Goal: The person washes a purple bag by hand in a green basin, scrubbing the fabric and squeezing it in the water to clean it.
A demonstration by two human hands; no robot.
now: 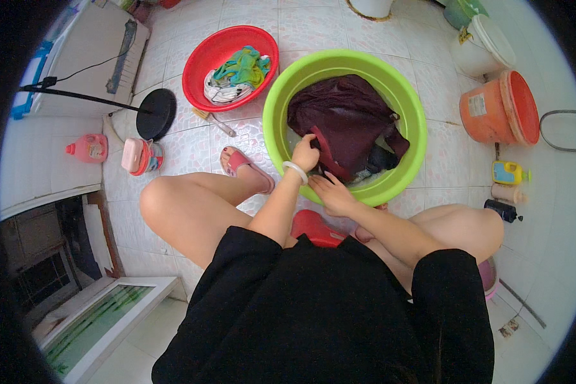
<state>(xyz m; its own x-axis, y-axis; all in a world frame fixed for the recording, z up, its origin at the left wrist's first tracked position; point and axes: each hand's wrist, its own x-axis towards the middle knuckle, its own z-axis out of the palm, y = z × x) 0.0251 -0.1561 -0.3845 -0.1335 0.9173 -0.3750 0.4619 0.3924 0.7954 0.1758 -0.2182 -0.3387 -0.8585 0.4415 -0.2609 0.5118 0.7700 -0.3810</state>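
Note:
A wide lime-green basin (415, 157) stands on the floor in front of me. In it lies a wet, dark maroon cloth item (349, 134), bunched up; whether it is a garment or a bag I cannot tell. My left hand (305, 153), with a white bangle at the wrist, is closed on the item's near left edge. Just to its right, my right hand (333, 194) rests at the basin's near side, fingers stretched out beside the cloth. A little water shows around the cloth.
Beyond on the left, a red basin (195, 86) holds green and white cloths. A brush (221, 125) lies below it. Further left are a black round stand base (155, 114) and a pink bottle (88, 148). Orange buckets (486, 112) and a yellow bottle (509, 172) stand right.

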